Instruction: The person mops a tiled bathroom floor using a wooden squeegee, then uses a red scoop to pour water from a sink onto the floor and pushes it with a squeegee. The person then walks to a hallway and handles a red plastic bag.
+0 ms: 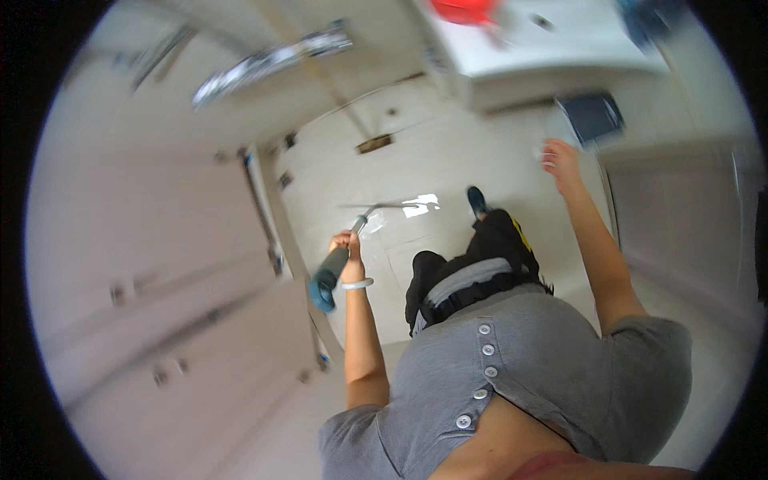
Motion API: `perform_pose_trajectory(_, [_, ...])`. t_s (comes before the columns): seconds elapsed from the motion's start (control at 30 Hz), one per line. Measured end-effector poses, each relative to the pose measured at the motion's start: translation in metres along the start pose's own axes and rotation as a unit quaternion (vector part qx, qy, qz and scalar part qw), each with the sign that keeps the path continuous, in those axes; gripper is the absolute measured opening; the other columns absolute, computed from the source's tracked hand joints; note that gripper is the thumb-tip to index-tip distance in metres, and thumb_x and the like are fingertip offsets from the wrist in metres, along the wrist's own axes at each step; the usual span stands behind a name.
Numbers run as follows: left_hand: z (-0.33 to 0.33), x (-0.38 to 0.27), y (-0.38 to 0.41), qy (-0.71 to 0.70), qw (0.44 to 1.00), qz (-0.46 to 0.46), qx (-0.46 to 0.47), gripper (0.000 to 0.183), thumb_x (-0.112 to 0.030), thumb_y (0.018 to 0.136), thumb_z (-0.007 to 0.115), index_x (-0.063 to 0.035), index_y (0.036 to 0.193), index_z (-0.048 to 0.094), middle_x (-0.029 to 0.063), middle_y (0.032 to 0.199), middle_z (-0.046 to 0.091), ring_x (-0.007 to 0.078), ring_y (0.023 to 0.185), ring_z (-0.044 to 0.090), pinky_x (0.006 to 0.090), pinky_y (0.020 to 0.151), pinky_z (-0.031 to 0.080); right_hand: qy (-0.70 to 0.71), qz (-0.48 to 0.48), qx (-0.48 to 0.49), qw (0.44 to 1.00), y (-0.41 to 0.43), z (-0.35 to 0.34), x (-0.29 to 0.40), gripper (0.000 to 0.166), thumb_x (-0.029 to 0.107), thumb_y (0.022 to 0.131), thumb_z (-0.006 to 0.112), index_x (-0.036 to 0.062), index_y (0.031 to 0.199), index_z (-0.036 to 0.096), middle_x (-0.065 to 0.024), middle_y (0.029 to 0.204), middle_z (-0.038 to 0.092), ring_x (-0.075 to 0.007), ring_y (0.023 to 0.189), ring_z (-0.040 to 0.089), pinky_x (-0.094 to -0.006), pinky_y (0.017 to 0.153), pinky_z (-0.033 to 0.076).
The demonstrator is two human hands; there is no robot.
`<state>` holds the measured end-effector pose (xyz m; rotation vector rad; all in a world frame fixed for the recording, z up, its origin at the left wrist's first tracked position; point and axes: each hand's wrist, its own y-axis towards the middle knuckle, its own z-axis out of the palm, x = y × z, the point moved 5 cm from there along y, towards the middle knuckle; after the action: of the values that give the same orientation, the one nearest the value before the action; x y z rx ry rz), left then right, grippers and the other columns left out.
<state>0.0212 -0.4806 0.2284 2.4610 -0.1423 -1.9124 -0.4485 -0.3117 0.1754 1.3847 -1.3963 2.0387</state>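
My left hand (348, 245), with a pale bangle (357, 284) at the wrist, grips the thick dark green handle of a tool (332, 269). A bent neck joins that handle to a thin crossbar (384, 206), which looks like a squeegee head. The crossbar is over the pale floor (336, 174), beside a bright reflection; whether it touches is unclear. My right hand (561, 165) is held out to the far right with its fingers curled. Something white shows at the fingertips, too blurred to identify. Just beyond that hand stands a dark bin-like container (593, 117).
A white counter (540, 51) bearing a red item (465, 11) juts out at the upper right. Light cabinet-like panels (180, 228) line the left. A brush head (374, 144) on a long pole rests on the floor near the far wall. My dark shoe (477, 201) is ahead.
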Motion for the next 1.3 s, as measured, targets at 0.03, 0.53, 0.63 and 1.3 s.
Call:
perform_pose_trajectory(0.03, [0.002,0.004,0.001,-0.005,0.999,0.043,0.031,0.021,-0.011,0.082,0.064,-0.0042,0.070,0.047,0.0042,0.075,0.054,0.0113,0.070,0.048,0.0267,0.067,0.042,-0.020,0.008,0.001,1.000,-0.039,-0.004,-0.014,0.017,0.024,0.082,0.057,0.0104,0.093,0.057,-0.0016,0.077,0.055,-0.0112,0.065,0.052,-0.0250,0.055,0.042])
perform_pose_trajectory(0.53, [0.154,-0.245,-0.266,-0.143,0.716,0.463,0.503,0.031,-0.005,0.042,0.063,-0.0050,0.071,0.055,0.0106,0.060,0.053,0.0288,0.054,0.053,0.0350,0.050,0.043,0.058,-0.561,0.153,0.812,-0.469,-0.045,0.124,0.052,0.053,0.076,0.062,0.0100,0.104,0.053,-0.0089,0.097,0.058,-0.0158,0.090,0.057,-0.0347,0.084,0.041])
perform_pose_trajectory(0.63, [0.173,-0.272,-0.329,-0.289,0.657,0.393,0.575,0.022,-0.002,0.048,0.064,-0.0055,0.067,0.054,0.0109,0.060,0.052,0.0293,0.054,0.051,0.0352,0.050,0.042,-0.005,-0.586,0.198,0.786,-0.519,-0.102,0.116,0.042,0.049,0.071,0.068,0.0130,0.085,0.051,-0.0008,0.070,0.057,-0.0115,0.062,0.058,-0.0303,0.065,0.046])
perform_pose_trajectory(1.3, [0.601,-0.059,-0.562,-0.009,0.651,0.359,0.669,0.007,-0.005,0.069,0.061,-0.0070,0.066,0.056,0.0089,0.075,0.058,0.0300,0.076,0.055,0.0399,0.066,0.043,-0.318,-0.436,-0.207,0.816,-0.373,-0.394,0.020,0.015,-0.002,0.059,0.060,0.0040,0.071,0.052,-0.0108,0.077,0.063,-0.0288,0.082,0.064,-0.0423,0.081,0.049])
